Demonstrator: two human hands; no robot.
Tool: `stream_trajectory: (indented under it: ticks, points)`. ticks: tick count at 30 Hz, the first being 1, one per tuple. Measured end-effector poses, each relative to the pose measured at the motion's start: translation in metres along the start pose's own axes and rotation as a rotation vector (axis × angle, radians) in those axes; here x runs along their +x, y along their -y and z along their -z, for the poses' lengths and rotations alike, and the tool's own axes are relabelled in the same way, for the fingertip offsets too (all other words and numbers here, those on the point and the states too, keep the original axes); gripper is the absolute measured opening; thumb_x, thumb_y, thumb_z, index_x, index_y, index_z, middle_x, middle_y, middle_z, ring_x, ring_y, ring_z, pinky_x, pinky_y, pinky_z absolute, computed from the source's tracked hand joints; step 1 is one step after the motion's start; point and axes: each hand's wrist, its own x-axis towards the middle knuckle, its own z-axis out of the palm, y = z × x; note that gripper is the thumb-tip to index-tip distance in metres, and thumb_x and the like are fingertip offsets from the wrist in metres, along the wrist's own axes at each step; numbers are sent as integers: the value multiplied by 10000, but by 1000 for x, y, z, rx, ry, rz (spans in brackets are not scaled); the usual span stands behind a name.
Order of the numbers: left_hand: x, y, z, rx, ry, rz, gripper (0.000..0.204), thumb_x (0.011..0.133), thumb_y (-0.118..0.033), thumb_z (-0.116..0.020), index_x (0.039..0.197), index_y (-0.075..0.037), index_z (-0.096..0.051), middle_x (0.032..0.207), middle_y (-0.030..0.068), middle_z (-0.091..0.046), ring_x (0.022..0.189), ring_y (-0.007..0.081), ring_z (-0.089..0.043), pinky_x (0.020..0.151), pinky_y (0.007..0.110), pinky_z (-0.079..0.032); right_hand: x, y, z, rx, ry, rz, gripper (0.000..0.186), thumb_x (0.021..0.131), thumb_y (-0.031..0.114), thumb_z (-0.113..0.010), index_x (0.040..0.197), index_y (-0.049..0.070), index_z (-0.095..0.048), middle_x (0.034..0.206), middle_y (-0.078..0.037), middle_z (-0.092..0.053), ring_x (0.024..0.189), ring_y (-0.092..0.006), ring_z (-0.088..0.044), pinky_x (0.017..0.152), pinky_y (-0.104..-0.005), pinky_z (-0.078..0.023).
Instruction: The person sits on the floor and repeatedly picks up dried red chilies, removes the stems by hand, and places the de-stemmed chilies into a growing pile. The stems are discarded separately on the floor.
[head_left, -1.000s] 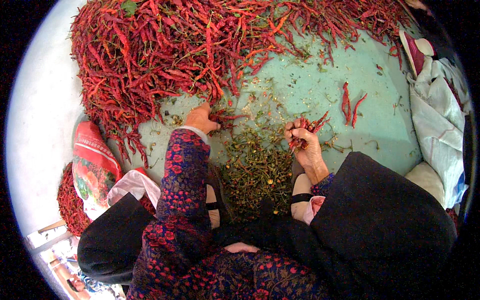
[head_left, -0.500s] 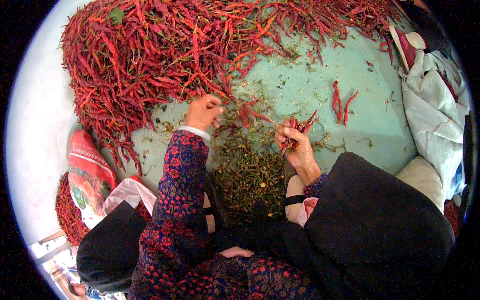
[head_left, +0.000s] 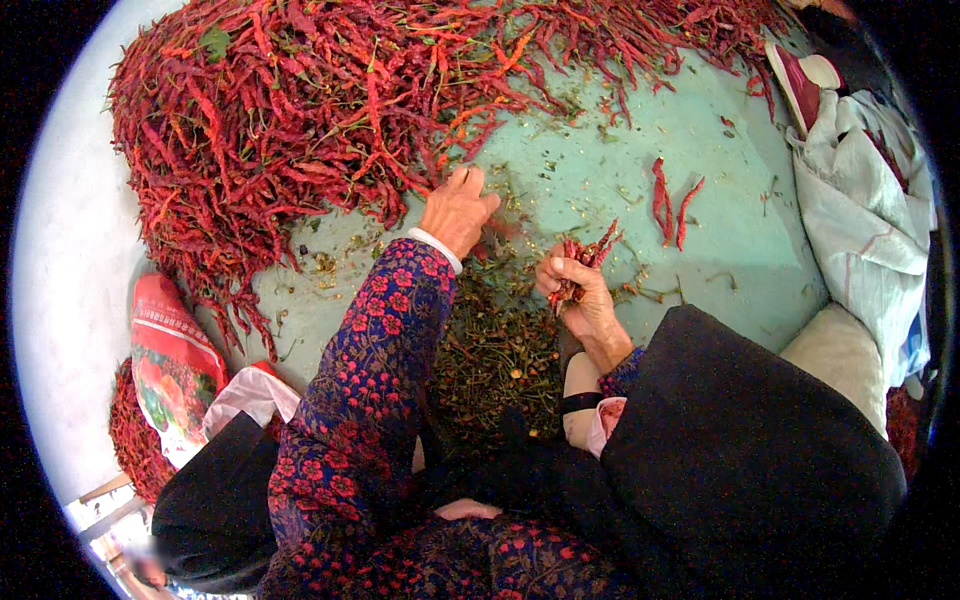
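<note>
At the near edge of a large heap of dried red chillies (head_left: 270,130), my left hand (head_left: 456,212) is turned with its back up. Its fingertips are curled down and hidden, so what they touch does not show. A blurred reddish patch lies just beside its thumb. My right hand (head_left: 580,290) is closed round a small bunch of dried chillies (head_left: 597,250), whose tips stick out past the thumb. Between my forearms, close to me, is a pile of broken stems and caps (head_left: 500,360).
Loose chillies (head_left: 662,203) lie on the pale green floor (head_left: 740,260) to the right. A red printed sack (head_left: 175,350) stands at the left, and a pale woven sack (head_left: 865,220) at the right. Behind it a maroon shoe (head_left: 797,88) shows.
My left hand has moved right and away from me to the heap's edge, turning back up. The red chillies that lay beside it are now blurred. My right hand still grips its bunch.
</note>
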Motion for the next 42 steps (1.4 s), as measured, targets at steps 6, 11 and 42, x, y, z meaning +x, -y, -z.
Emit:
stream_trajectory:
  ticks: [6,11,42]
  points:
    - [-8,11,12,-497,-71,270,95,671,-70,-612,756,-43,-578,744,86,-542,777,250,-550,646,301,-468,0,1,2,50,4,-20,123,737,98,-595,765,67,-479,621,-3,-463,538,-111,-428,493,-246,-334]
    - [-12,-17,40,-1100,-20,429,111,719,-97,-615,775,-17,-562,659,61,-571,624,113,-555,583,277,-448,-1,3,-1,-83,-94,68,114,738,93,-596,772,62,-492,629,-8,-496,549,-114,-469,479,-250,-365]
    - [-4,-71,41,-234,207,-278,71,634,-73,-551,695,-39,-565,703,116,-550,719,292,-544,596,377,-451,-1,3,0,-124,-206,37,98,707,64,-613,787,27,-569,719,-29,-587,592,-115,-530,535,-250,-424]
